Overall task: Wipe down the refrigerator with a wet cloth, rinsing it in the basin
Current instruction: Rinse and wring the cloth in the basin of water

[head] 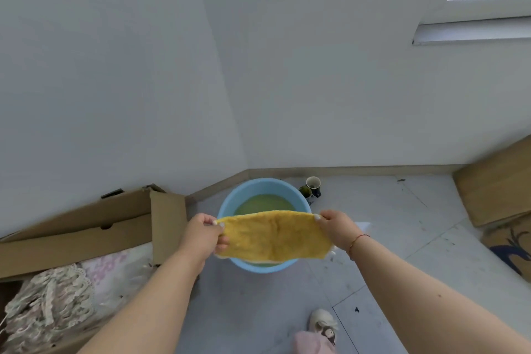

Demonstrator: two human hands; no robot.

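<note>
Hands: both reach forward at the same height; the left hand [204, 234] pinches the left edge of a yellow cloth [274, 236], the right hand [336, 228] pinches its right edge, fingers curled over the fabric.
Reason for the hold: the 2 hands pull apart so the cloth hangs flat and spread; held directly above the basin [230, 204], any drips would likely fall back into the water rather than onto the floor.
Wall: large plain white walls meet in a corner behind the basin; whether any of these surfaces is the refrigerator cannot be told.
Floor: pale grey tiles [388, 238] with scattered dark specks.
Cardboard box: open, at the left [86, 227], holding patterned and lacy fabric.
Basin: round, light blue, on the floor near the corner, holding yellowish-green, cloudy water.
Cloth: rectangular, mustard yellow, nubby towelling, with a faint crease down its middle and a paler layer showing at its lower edge; it covers the near half of the basin from this view.
Stage, as a judgement: the cloth looks rinsed and opened out, probably ready to fold for wiping.
Cup: small, dark with a pale inside [312, 184], just beyond the basin.
Wrist: thin red string on the right wrist.
</note>
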